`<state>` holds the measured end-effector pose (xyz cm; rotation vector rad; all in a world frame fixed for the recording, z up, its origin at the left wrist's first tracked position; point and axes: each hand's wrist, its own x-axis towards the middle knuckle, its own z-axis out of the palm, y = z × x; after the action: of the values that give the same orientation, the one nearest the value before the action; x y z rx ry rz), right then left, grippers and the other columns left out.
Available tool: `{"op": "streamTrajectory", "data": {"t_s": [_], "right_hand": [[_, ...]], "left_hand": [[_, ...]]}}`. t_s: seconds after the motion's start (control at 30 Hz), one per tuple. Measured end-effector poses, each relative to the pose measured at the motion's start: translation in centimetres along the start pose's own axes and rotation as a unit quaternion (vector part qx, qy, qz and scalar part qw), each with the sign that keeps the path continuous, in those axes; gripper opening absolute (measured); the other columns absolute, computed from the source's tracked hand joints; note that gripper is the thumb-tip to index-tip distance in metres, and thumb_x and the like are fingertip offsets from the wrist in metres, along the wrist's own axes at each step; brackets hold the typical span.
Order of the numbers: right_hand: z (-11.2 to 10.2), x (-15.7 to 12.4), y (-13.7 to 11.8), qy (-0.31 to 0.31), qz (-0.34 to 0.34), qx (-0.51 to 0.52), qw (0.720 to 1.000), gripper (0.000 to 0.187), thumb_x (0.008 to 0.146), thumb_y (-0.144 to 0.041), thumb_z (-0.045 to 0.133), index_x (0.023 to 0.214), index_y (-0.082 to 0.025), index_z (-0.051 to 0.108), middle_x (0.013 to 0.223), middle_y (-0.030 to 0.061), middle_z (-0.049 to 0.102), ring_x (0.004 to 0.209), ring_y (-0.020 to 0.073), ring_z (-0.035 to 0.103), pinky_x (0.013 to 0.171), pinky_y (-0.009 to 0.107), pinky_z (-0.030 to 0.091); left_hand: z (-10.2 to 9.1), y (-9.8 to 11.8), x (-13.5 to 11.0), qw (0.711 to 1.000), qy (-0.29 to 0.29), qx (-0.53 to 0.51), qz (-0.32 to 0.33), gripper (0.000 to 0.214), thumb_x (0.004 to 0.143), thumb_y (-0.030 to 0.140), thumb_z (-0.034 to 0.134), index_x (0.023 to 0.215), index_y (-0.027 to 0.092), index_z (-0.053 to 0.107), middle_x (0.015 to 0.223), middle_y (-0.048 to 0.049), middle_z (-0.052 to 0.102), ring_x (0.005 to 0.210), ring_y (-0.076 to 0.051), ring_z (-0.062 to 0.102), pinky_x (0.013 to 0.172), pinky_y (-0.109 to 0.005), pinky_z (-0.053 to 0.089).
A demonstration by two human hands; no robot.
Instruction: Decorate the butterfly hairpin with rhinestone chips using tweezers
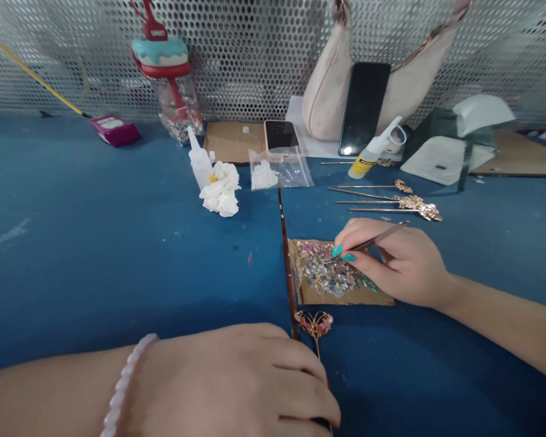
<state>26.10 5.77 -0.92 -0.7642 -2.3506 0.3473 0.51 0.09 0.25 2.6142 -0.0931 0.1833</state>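
My right hand (394, 261) pinches thin metal tweezers (373, 241), their tip down in a pile of small coloured gems (330, 273) on a piece of cardboard (382, 298). My left hand (250, 379) lies at the near edge, fingers curled over the stem of a gold butterfly hairpin (315, 323) that carries pink stones. The pin's stem is hidden under the fingers. A pale bead bracelet (122, 385) sits on my left wrist.
Several more gold hairpins (391, 200) lie beyond the cardboard. Behind them stand a glue bottle (374, 150), a bag of white beads (268, 173), a small white bottle (199, 161) by crumpled tissue (221, 191), a phone (364, 108), a handbag (327, 85) and a jar (175, 91).
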Motion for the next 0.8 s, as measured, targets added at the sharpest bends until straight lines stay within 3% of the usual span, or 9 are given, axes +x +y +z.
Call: {"op": "streamTrajectory", "data": {"t_s": [0.8], "right_hand": [[-0.08,0.19,-0.25,0.004,-0.001,-0.029,1.0,0.012,0.088,-0.011,0.053,0.088,-0.024,0.055,0.079,0.0015,0.066,0.071,0.013,0.065,0.062,0.025,0.052]], "left_hand": [[-0.01,-0.23,0.19,1.0,-0.005,-0.007,-0.001,0.025,0.098,0.021,0.041,0.111,0.011,0.059,0.121,-0.0017,0.059,0.113,-0.017,0.048,0.103,-0.026,0.041]]}}
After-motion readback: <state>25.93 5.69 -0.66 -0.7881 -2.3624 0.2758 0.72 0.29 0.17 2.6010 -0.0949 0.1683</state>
